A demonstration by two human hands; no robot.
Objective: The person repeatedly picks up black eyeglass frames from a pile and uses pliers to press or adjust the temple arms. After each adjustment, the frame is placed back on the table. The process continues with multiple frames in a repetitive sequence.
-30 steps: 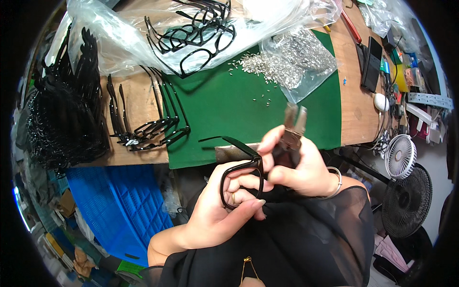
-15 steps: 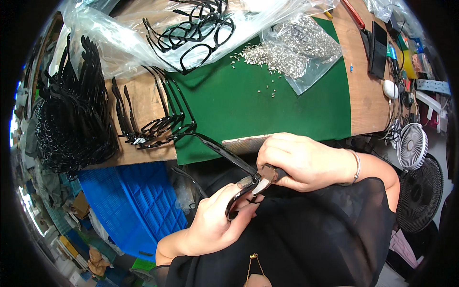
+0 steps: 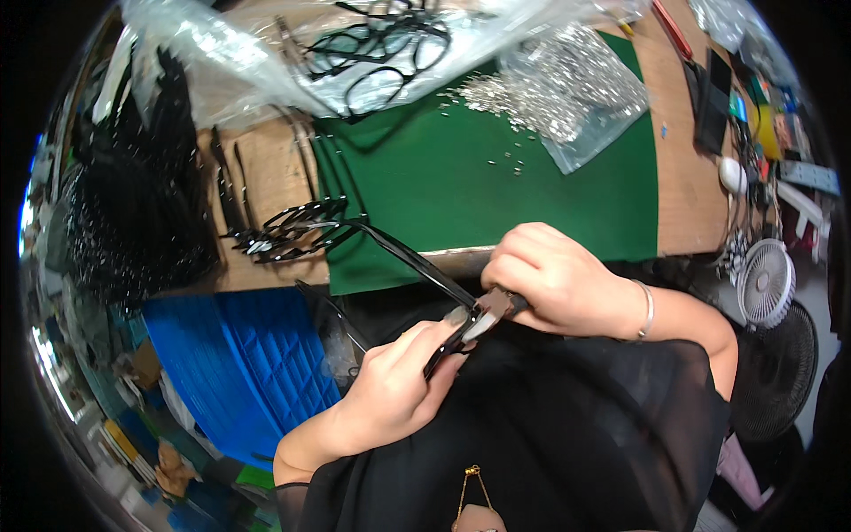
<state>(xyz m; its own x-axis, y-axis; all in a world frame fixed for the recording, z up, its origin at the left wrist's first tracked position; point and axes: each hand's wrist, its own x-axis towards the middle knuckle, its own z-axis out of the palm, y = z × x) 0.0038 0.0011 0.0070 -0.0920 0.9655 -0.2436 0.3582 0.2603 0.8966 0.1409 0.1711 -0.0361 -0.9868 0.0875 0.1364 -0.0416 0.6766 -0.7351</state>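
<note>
Nearest, a gold necklace (image 3: pixel 472 468) hangs over the person's black top (image 3: pixel 532 426). Just beyond it, the left hand (image 3: pixel 386 386) has its grip clamped on the front of a pair of black glasses (image 3: pixel 434 277), held in the air before the chest, one arm of it stretching toward the mat. The right hand (image 3: pixel 558 279), a bracelet (image 3: pixel 647 310) at its wrist, is closed around pliers (image 3: pixel 495 306); their tip is at the corner where the arm meets the front, though whether it pinches there I cannot tell.

To the left, below the near edge of the surface (image 3: pixel 687 213), stands a blue crate (image 3: pixel 239 363). On the surface lies a green mat (image 3: pixel 425 186), with a small group of glasses (image 3: pixel 301 226) overlapping its left edge and a big black heap (image 3: pixel 133 213) farther left. Farther back, tiny silver pieces (image 3: pixel 505 96) spill beside a clear bag (image 3: pixel 585 146), and more glasses (image 3: pixel 372 44) rest on plastic sheeting (image 3: pixel 213 71).
</note>
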